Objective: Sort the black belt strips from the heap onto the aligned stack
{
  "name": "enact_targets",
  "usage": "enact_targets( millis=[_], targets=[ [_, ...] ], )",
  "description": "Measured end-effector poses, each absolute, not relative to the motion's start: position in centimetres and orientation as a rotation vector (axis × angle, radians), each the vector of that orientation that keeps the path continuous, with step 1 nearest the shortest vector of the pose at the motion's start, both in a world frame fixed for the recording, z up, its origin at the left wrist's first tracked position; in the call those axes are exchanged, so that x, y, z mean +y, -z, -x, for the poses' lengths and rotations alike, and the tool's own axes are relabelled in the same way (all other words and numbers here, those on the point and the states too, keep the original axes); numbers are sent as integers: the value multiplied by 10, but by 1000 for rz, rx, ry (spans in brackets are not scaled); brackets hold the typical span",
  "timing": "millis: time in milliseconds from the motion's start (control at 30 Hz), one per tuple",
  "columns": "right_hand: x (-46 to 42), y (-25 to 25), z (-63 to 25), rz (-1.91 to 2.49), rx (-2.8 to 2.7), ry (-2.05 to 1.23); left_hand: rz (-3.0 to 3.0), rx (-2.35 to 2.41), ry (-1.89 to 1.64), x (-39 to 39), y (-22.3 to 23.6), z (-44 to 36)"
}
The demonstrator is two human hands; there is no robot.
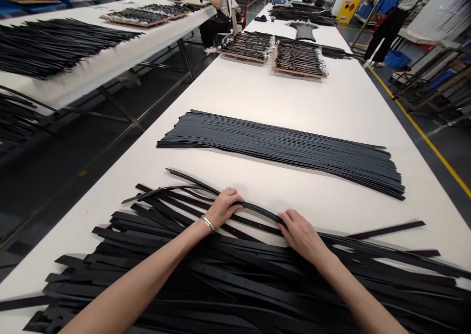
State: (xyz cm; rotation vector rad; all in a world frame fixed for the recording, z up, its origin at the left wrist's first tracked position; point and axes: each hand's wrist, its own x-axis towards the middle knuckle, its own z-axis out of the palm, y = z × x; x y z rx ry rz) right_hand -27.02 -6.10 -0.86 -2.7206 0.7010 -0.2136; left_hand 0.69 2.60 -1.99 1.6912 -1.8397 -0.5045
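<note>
My left hand (225, 208), with a metal bracelet (208, 223) on its wrist, and my right hand (300, 236) both rest on a long black leather belt strap (257, 210). The strap arches up between them. Beneath and around my hands lies a loose, overlapping pile of punched black straps (235, 287) on the white worktable (331, 101). Beyond my fingers, a neat fanned stack of dark straps (279, 153) lies flat, apart from the pile.
Wooden boards with bundled straps (300, 59) stand farther along the table. A second table (110, 59) with black straps runs along the left, and a seated co-worker (217, 15) works beyond it. Another person (397, 15) stands at the back right beyond a yellow floor line (427, 138).
</note>
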Motion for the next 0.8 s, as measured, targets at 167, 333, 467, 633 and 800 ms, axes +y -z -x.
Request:
enact_targets(
  millis=[167,333,467,633,800],
  targets=[
    [-110,16,428,3005,852,96,-1677,-1808,469,28,22,-7],
    [-150,-13,595,3157,1504,-39,-1689,-1803,477,25,18,-6],
    [-118,-24,525,3010,1630,245,-1704,-1810,485,24,16,-5],
    [-49,-3,315,2649,638,282,-1815,-1850,443,30,15,1],
    [-40,28,261,2836,466,376,-1938,-1914,419,36,19,5]
  ],
)
